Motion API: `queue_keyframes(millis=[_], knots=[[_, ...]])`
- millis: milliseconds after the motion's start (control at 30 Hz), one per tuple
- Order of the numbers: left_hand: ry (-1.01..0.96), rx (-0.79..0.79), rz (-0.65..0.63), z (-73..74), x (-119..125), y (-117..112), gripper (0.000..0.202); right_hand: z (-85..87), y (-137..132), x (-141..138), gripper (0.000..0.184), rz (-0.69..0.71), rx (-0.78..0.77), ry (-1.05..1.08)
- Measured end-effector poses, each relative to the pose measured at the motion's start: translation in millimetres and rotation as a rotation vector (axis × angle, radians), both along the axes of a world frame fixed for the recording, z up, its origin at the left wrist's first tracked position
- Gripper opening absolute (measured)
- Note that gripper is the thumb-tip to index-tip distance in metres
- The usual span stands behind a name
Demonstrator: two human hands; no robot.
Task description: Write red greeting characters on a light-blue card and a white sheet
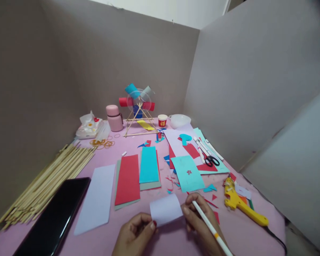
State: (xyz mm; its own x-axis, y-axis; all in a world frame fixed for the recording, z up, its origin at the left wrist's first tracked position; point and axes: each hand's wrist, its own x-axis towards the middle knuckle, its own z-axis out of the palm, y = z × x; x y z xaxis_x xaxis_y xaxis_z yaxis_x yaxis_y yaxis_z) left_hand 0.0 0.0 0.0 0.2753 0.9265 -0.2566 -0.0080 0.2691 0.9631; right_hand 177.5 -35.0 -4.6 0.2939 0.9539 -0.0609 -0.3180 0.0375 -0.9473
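Observation:
A small piece of pale lavender paper (165, 209), slightly curved, is held just above the table. My left hand (137, 233) pinches its lower left corner between thumb and fingers. My right hand (202, 222) is closed around a white marker (209, 225) with a yellow band, and its fingertips also meet the paper's right edge. Beyond the hands lie red paper strips (128, 179), blue paper strips (149, 165) and a longer lavender strip (97, 197). A light turquoise sheet (188, 174) with a small red star drawn on it lies past my right hand.
Bamboo sticks (58, 170) and a black phone (53, 217) lie left. A yellow glue gun (242, 206) and scissors (211, 161) are right. Behind stand a stick-framed wheel (139, 103), pink flask (115, 119), red cup (162, 122) and bowl (180, 121). Grey panels enclose the table.

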Motion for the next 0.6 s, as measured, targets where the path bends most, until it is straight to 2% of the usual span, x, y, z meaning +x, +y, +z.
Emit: queue_keyframes(millis=[267,433,600], knots=[[-0.045,-0.105,-0.043,4.2,0.0,2.2,0.034,0.5,-0.2,-0.4,0.032,0.032,-0.029,-0.046],[-0.084,-0.145,-0.052,1.1,0.5,0.4,0.038,0.4,1.2,-1.9,0.033,-0.06,-0.038,0.014],[-0.071,-0.152,-0.06,-2.7,1.0,-0.6,0.043,2.2,1.7,-3.5,0.036,-0.089,-0.093,0.009]])
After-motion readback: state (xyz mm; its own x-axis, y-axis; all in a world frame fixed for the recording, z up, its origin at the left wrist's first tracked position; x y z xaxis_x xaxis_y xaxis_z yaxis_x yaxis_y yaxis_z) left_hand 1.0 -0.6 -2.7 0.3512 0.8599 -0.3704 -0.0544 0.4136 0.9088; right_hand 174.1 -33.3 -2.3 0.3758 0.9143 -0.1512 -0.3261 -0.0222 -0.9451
